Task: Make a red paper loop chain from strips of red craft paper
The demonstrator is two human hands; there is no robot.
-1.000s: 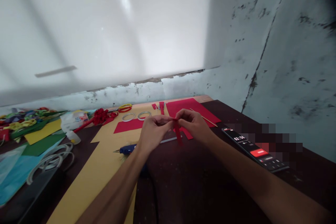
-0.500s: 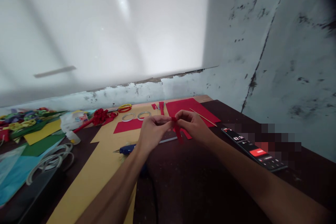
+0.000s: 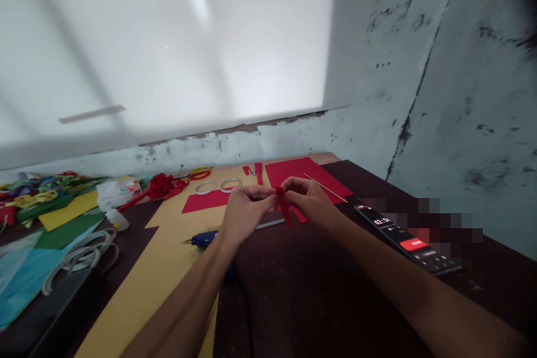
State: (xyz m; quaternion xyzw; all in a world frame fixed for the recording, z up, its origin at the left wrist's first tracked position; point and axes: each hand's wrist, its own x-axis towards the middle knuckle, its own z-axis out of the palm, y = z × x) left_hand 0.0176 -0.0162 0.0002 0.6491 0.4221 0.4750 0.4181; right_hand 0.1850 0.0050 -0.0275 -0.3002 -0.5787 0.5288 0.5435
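Note:
Between my two hands is a red strip (image 3: 286, 215), its tail hanging down below the fingers; whether it is ribbon or felt I cannot tell. My left hand (image 3: 247, 207) pinches it from the left with thumb and forefinger. From the right, my right hand (image 3: 308, 198) pinches the same strip, fingertips close to the left ones. Just behind the hands lie a red sheet (image 3: 293, 173) and a thin wooden stick (image 3: 325, 187) across it. A blue-handled tool with a pointed metal tip (image 3: 203, 239) rests beside my left wrist.
Two tape rolls (image 3: 230, 183), yellow-handled scissors (image 3: 199, 172) and a red flower-like piece (image 3: 161, 184) lie at the back. A lit phone (image 3: 403, 238) is on the right. A black box (image 3: 62, 307), a coiled white cable (image 3: 86, 254) and coloured sheets (image 3: 69, 212) fill the left.

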